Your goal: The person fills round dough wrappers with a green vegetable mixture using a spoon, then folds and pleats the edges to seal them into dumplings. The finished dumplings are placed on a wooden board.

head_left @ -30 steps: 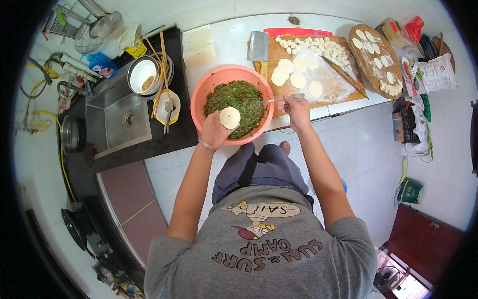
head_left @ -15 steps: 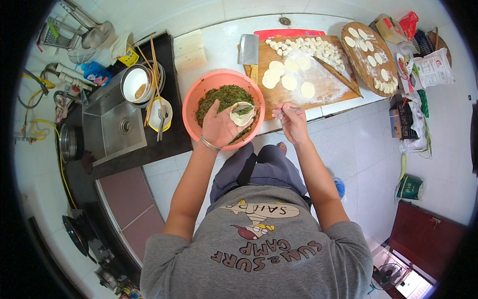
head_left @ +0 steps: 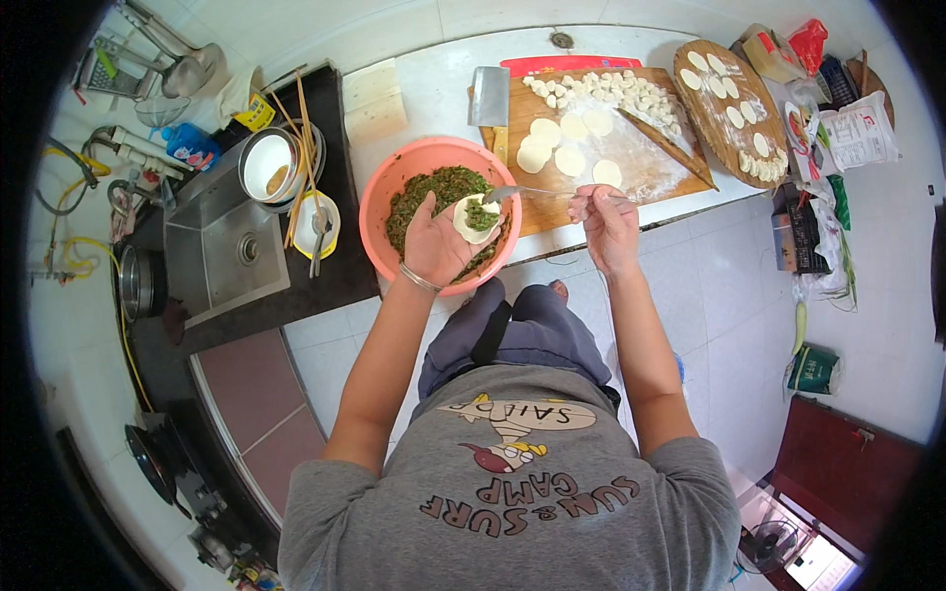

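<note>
Sitting on the white counter (head_left: 434,89): a pink bowl (head_left: 386,187) holding chopped green filling (head_left: 434,189). Cupping a round white wrapper (head_left: 471,225) over the bowl, left hand (head_left: 434,241) open, a green dab lying in the middle. Pinching a thin spoon (head_left: 537,191) just right of the bowl, right hand (head_left: 606,212) curled, tip maybe touching the dab. Lying right of the bowl: a floury wooden board (head_left: 631,172) carrying more wrappers (head_left: 567,148).

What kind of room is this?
Most likely a home kitchen: there is a metal sink, a wooden cutting board with dough rounds, and a pink bowl of green filling.
</note>
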A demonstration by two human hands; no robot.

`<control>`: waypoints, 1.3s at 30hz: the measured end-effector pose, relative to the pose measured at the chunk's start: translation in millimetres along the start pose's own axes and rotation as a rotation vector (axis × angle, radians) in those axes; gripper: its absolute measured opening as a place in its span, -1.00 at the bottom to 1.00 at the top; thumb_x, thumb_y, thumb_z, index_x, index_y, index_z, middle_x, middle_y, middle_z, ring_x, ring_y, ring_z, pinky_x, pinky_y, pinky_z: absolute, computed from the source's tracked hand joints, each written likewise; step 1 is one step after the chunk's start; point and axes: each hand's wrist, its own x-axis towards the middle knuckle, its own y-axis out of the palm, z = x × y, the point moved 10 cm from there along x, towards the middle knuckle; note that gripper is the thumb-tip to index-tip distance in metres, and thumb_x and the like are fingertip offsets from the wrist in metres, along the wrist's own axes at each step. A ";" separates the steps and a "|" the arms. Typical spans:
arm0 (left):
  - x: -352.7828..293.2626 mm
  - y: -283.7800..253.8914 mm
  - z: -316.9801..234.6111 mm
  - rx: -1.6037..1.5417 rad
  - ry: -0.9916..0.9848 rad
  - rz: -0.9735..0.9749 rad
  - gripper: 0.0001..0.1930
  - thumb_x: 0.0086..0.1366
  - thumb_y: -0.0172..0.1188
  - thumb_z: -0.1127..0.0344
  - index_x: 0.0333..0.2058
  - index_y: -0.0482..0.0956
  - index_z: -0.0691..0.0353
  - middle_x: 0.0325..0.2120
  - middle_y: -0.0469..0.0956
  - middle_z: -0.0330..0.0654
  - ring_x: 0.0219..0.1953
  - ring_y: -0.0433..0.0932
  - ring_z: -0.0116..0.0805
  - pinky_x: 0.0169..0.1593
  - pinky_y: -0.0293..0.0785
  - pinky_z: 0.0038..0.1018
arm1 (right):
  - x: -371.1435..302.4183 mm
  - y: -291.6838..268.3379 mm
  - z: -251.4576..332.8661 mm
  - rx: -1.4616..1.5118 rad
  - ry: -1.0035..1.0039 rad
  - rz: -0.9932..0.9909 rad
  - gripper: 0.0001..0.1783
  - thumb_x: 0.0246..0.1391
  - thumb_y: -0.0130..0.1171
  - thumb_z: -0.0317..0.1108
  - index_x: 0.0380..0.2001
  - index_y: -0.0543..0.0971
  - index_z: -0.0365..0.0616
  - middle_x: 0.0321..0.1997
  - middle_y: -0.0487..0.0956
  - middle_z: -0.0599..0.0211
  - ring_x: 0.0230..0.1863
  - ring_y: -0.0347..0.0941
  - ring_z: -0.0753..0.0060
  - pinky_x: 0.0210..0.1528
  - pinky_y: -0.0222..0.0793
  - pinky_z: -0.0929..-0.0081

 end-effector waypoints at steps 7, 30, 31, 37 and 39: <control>-1.1 -3.3 -1.1 -0.013 -0.023 0.044 -0.26 0.38 -0.43 -0.16 0.21 0.08 0.47 0.18 0.22 0.09 0.21 0.24 0.03 0.29 0.11 -0.13 | 5.0 17.9 -1.4 -0.059 0.026 0.022 -0.75 0.20 0.03 -0.34 -0.31 0.52 -0.38 -0.41 0.61 0.12 -0.41 0.52 0.41 -0.32 0.41 0.53; -8.2 -18.4 -14.2 -0.133 -0.090 0.108 -0.29 0.37 -0.34 -0.17 0.15 0.19 0.42 0.11 0.32 0.05 0.10 0.34 -0.07 0.11 0.33 -0.24 | 11.5 9.3 -71.9 0.000 0.395 0.022 -0.78 0.21 -0.02 -0.36 -0.27 0.49 -0.34 -0.41 0.59 0.15 -0.40 0.54 0.38 -0.28 0.47 0.54; -7.4 -21.9 -13.7 -0.136 -0.097 0.102 -0.30 0.37 -0.34 -0.17 0.15 0.20 0.42 0.11 0.32 0.05 0.09 0.35 -0.07 0.10 0.34 -0.24 | 12.3 8.3 -70.8 0.004 0.390 0.021 -0.78 0.21 -0.02 -0.36 -0.27 0.49 -0.34 -0.41 0.60 0.15 -0.40 0.54 0.38 -0.29 0.47 0.54; -3.9 -24.7 -12.2 -0.111 -0.109 0.046 -0.30 0.37 -0.37 -0.17 0.16 0.21 0.37 0.10 0.33 0.02 0.05 0.38 -0.07 0.09 0.34 -0.24 | 16.2 8.2 -74.1 0.145 0.412 -0.015 -0.74 0.23 -0.02 -0.33 -0.27 0.50 -0.36 -0.39 0.60 0.13 -0.40 0.53 0.38 -0.31 0.45 0.54; -1.2 -22.7 -14.9 -0.055 -0.087 0.022 -0.30 0.37 -0.38 -0.17 0.18 0.19 0.36 0.12 0.32 0.03 0.06 0.38 -0.04 0.10 0.34 -0.24 | 20.0 10.9 -72.3 0.176 0.395 -0.014 -0.72 0.24 -0.02 -0.31 -0.27 0.50 -0.37 -0.38 0.60 0.12 -0.40 0.53 0.39 -0.30 0.45 0.54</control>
